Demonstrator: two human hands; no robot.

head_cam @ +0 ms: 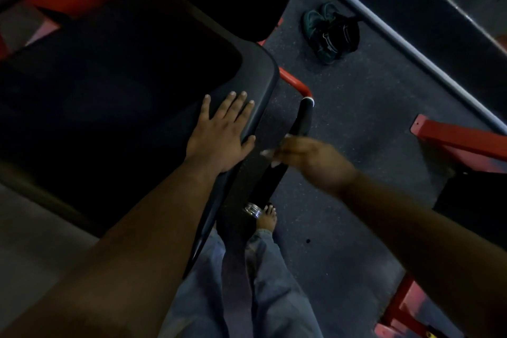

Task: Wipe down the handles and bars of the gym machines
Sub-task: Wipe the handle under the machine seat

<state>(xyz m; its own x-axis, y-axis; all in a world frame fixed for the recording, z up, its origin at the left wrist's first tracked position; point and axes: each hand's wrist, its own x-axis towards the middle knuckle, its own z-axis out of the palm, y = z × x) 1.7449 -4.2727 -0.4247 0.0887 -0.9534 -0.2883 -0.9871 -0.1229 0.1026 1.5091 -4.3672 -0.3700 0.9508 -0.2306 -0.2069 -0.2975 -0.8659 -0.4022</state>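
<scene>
**Working the side handle beside the seat pad**

My right hand (pixel 307 156) is on the black handle (pixel 290 143) that runs down beside the seat, but it is smeared with motion. I can see something pale at my fingertips, perhaps a bit of cloth, and I cannot tell whether my grip is wrapped round the handle, pinching that scrap, or loose. My left hand (pixel 222 132) lies flat, fingers straight and spread, on the edge of the seat pad (pixel 164 85), holding nothing and bracing me.

To do this stroke well, I judge I should wrap whatever I wipe with fully round the handle and run it the whole length, from the chrome collar (pixel 309 99) at the top to the chrome end cap (pixel 253 210) at the bottom, then turn my wrist to catch the underside.

The handle looks like a matte, slightly grippy sleeve over a round tube, which would hold sweat in its texture. It joins a glossy red bar (pixel 295 81), smooth and quick to wipe. The pad is dark vinyl with a rounded corner. The floor (pixel 356 107) below is speckled rubber, with a pair of shoes (pixel 326 33) well apart by the wall.
</scene>
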